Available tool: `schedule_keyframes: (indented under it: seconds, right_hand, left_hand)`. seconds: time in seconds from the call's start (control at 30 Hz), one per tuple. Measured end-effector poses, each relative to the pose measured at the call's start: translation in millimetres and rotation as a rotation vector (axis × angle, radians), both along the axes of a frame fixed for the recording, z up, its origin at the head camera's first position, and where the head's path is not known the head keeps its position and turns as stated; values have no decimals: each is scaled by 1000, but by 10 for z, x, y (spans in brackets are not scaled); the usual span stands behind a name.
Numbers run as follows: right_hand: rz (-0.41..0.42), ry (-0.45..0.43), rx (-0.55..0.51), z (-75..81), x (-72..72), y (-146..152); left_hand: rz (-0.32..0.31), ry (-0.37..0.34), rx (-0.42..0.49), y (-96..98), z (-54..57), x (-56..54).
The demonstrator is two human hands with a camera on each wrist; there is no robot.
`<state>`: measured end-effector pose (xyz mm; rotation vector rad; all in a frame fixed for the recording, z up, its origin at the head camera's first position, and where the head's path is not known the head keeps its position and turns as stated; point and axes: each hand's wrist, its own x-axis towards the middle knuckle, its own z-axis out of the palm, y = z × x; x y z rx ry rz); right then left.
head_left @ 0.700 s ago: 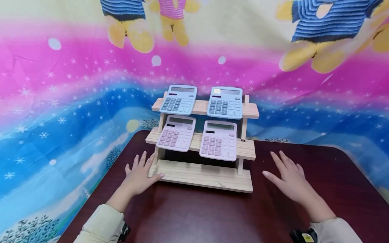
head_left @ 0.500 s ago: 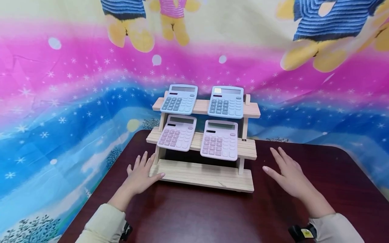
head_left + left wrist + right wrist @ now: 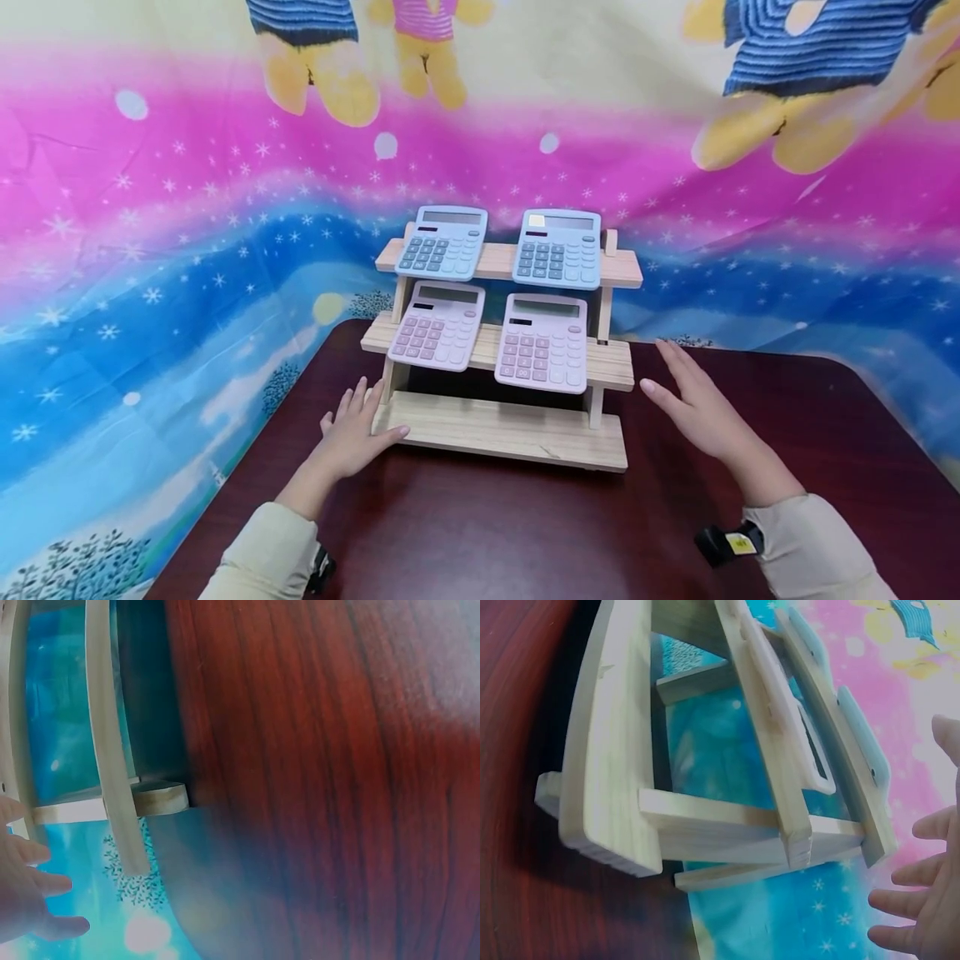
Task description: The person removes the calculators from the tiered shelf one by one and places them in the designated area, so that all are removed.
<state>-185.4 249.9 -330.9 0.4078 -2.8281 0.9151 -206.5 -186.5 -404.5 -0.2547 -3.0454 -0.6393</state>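
A three-step wooden stand [image 3: 495, 429] holds two blue calculators, one on the left [image 3: 442, 242] and one on the right [image 3: 557, 250], on its top shelf. On the middle shelf lean two pink calculators, a left one [image 3: 437, 325] and a right one [image 3: 542, 342]. My left hand [image 3: 351, 437] is spread by the stand's left end, thumb at the bottom shelf; whether it touches, I cannot tell. Beside the stand's right side, apart from it, my right hand [image 3: 701, 412] has straight fingers and holds nothing. In the right wrist view its fingers [image 3: 900, 904] point toward the shelves.
The stand is on a dark reddish-brown table [image 3: 495, 533] with rounded far corners. Behind it hangs a colourful cloth [image 3: 225, 183] printed with snowflakes and bears. A black strap [image 3: 723, 546] is at the right sleeve's cuff.
My right hand has moved forward and a little left, closer to the stand. The left hand has shifted slightly right. The calculators stay in their places on the shelves.
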Motion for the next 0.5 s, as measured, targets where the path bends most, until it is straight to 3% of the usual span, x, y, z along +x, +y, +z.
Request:
schedule_keyframes:
  seconds: [0.3,0.5]
  right_hand:
    - [23,-14,-135,65,-125,-90]
    - [60,-31,-279,82,-207,-151]
  left_hand:
    - [1,-11,52,-16,-51,-15]
    - [17,-14,82,-36,-105,-38]
